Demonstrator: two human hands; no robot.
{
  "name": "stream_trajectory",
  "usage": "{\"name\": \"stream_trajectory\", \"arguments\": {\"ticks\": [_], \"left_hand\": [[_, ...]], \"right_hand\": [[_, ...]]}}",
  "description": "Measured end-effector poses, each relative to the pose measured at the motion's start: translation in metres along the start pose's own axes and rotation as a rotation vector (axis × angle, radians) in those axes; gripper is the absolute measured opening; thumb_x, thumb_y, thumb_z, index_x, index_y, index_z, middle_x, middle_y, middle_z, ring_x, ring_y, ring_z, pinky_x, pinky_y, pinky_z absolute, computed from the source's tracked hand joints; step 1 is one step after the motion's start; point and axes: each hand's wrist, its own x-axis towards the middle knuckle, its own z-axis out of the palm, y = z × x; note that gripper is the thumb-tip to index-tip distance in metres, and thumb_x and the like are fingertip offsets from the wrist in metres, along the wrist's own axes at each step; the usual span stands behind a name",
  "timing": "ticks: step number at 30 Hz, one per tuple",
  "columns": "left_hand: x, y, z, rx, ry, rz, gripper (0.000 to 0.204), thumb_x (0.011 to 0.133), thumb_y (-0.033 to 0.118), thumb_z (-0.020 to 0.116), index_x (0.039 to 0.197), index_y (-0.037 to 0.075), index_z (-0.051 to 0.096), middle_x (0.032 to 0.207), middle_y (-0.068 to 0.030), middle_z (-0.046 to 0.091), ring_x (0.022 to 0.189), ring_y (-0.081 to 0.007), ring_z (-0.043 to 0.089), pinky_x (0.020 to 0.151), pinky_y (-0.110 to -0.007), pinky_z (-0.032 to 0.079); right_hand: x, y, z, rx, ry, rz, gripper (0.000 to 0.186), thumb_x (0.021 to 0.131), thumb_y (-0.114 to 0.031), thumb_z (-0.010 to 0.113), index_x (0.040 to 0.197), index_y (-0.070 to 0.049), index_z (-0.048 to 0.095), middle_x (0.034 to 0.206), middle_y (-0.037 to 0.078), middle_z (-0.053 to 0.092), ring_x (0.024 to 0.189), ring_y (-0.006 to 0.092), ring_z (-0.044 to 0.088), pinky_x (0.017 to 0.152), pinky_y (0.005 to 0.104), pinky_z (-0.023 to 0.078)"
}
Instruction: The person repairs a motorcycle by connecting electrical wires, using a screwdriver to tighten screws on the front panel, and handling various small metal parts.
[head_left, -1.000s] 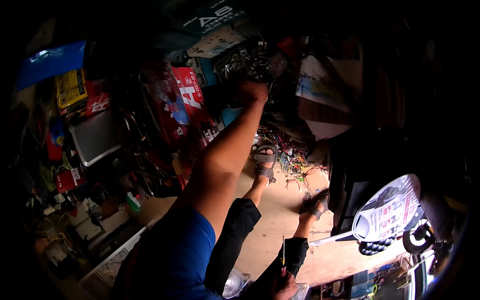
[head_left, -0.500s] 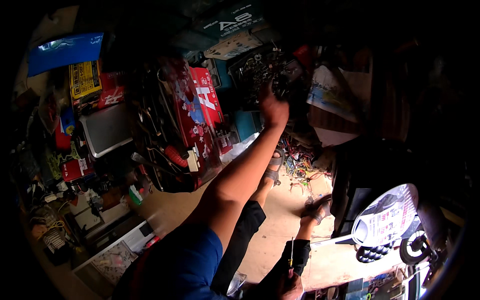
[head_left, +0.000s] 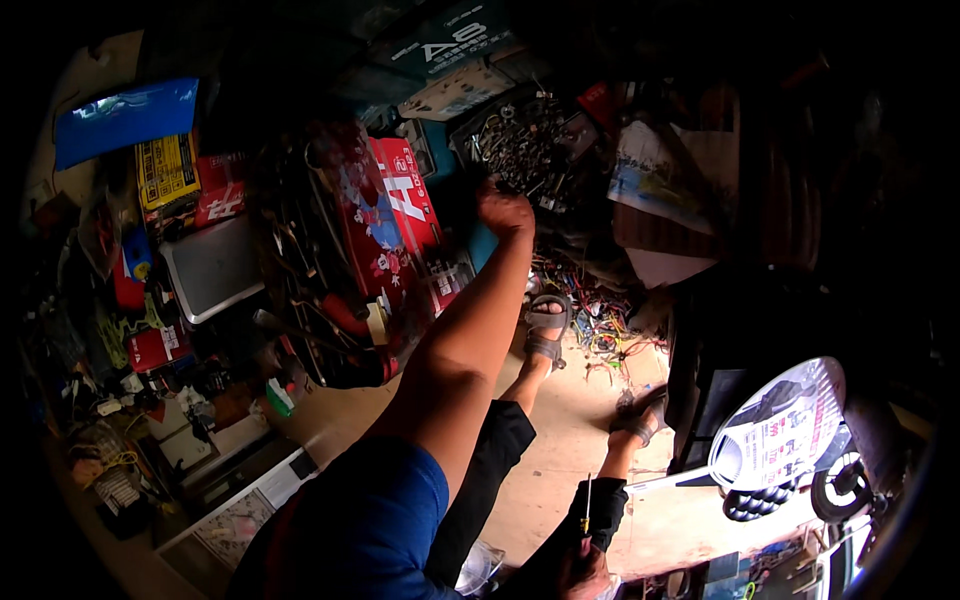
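My left arm reaches far forward, and my left hand (head_left: pixel 507 208) is beside the near left edge of a dark tray (head_left: pixel 462 140) heaped with small metal parts (head_left: pixel 522 145). Its fingers look curled together in shadow; what they hold, if anything, is hidden. Low in the picture, my right hand (head_left: pixel 584 574) is closed around a screwdriver (head_left: pixel 586 520) with a yellowish handle. The thin shaft points upward, over my dark trouser leg.
A red box (head_left: pixel 405 190) stands left of the tray. Tangled coloured wires (head_left: pixel 605 325) lie on the floor near my sandalled feet (head_left: pixel 545 320). A translucent fan-shaped paddle (head_left: pixel 780 430) is at the right. A silver-edged case (head_left: pixel 212 262) and a blue sheet (head_left: pixel 125 120) are farther left.
My left hand has drawn back from over the metal parts, moving left to the tray's near side. My right hand still holds the screwdriver in nearly the same place.
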Motion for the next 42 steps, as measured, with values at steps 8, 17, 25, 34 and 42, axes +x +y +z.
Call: {"name": "stream_trajectory", "arguments": {"ticks": [8,17,25,34,42], "left_hand": [[0.008,-0.012,0.014,-0.068,-0.160,0.117,0.023,0.087,0.003,0.068,0.108,0.003,0.076,0.101,-0.0156,0.077,0.095,-0.0279,0.073,0.085,-0.035,0.057],[0.031,0.022,0.021,0.060,-0.394,0.197,0.020,0.091,0.018,0.071,0.109,0.014,0.079,0.094,-0.0201,0.075,0.091,-0.0419,0.073,0.079,-0.048,0.058],[0.036,0.024,0.018,0.134,-0.365,0.328,0.009,0.090,0.016,0.070,0.093,0.012,0.077,0.088,-0.0188,0.073,0.083,-0.0436,0.070,0.073,-0.048,0.057],[0.033,-0.048,0.022,-0.508,-0.127,-0.085,0.023,0.091,0.012,0.062,0.112,0.005,0.069,0.092,-0.0133,0.075,0.080,-0.0334,0.073,0.074,-0.045,0.059],[-0.030,0.027,-0.095,-1.044,-0.470,-1.058,0.027,0.105,0.021,0.053,0.118,0.001,0.065,0.095,-0.0143,0.070,0.079,-0.0323,0.072,0.069,-0.042,0.061]], "right_hand": [[0.013,-0.045,0.001,0.428,0.052,0.214,0.037,0.106,-0.010,0.063,0.140,-0.001,0.053,0.129,0.016,0.066,0.113,0.0280,0.063,0.095,0.0383,0.052],[0.028,-0.122,-0.036,-0.135,-0.015,0.174,0.033,0.103,-0.018,0.067,0.131,-0.003,0.060,0.116,0.020,0.065,0.107,0.0311,0.063,0.092,0.0439,0.052],[0.013,-0.042,-0.002,0.984,0.113,0.467,0.040,0.108,-0.015,0.058,0.146,-0.008,0.049,0.141,0.017,0.060,0.121,0.0301,0.060,0.097,0.0362,0.054],[0.032,-0.128,-0.050,-0.159,-0.049,0.145,0.042,0.103,-0.026,0.068,0.138,-0.005,0.060,0.116,0.023,0.064,0.109,0.0395,0.064,0.094,0.0500,0.051],[0.046,-0.196,-0.089,-0.222,0.272,-0.154,0.020,0.098,-0.024,0.073,0.090,-0.007,0.067,0.082,0.016,0.069,0.074,0.0409,0.068,0.064,0.0509,0.053]]}}
